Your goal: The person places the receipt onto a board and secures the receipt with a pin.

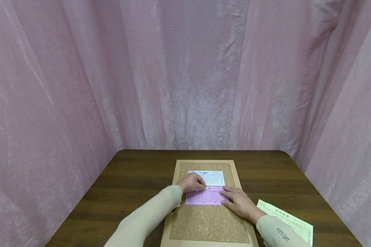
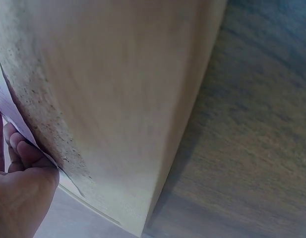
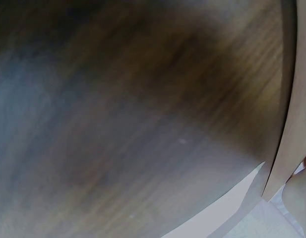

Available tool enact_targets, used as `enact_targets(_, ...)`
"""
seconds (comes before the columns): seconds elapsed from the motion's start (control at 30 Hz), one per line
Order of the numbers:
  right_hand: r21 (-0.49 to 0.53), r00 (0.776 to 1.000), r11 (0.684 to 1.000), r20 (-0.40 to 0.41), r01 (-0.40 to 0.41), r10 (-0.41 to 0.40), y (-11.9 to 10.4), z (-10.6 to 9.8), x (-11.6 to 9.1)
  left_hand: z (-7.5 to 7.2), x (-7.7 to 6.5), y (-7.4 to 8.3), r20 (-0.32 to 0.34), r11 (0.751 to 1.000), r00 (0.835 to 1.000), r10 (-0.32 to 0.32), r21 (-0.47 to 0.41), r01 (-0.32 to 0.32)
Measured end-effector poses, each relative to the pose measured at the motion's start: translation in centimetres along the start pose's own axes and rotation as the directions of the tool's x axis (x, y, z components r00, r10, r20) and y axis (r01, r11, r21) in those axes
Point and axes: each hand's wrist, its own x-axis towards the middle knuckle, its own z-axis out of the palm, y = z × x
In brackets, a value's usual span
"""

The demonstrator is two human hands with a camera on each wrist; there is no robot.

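A framed cork board (image 1: 208, 223) lies on the table. On it are a white form sheet (image 1: 214, 178) and, just below, a pink form sheet (image 1: 202, 197). My left hand (image 1: 192, 182) pinches a small pale blue push pin (image 1: 206, 188) at the pink sheet's top edge. In the left wrist view the fingers of that hand (image 2: 26, 183) are bent close over the paper. My right hand (image 1: 239, 202) rests on the pink sheet's right side, its fingers extended. Only a sliver of it shows in the right wrist view. A small dark pin (image 1: 204, 173) sits at the white sheet's top.
A light green form sheet (image 1: 296, 223) lies on the dark wooden table (image 1: 136, 178) to the right, partly under the right forearm. One tiny purple object (image 1: 122, 210) is on the table at left. Pink curtains (image 1: 185, 75) hang behind and on both sides.
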Motion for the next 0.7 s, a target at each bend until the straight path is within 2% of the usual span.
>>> enact_targets(0.27, 0.001, 1.000, 1.000, 0.007, -0.006, 0.006, 0.02, 0.00, 0.06, -0.03, -0.09, 0.21, 0.002, 1.000, 1.000, -0.025, -0.014, 0.025)
enact_targets(0.47, -0.002, 1.000, 1.000, 0.020, -0.014, 0.014, 0.06, 0.01, 0.09, 0.08, -0.13, 0.32, -0.010, 1.000, 1.000, -0.013, 0.007, 0.014)
enact_targets(0.7, 0.001, 0.999, 1.000, 0.028, -0.019, 0.019, 0.13, 0.08, 0.11, 0.29, -0.05, 0.24, -0.018, 1.000, 0.999, -0.028, 0.010, 0.028)
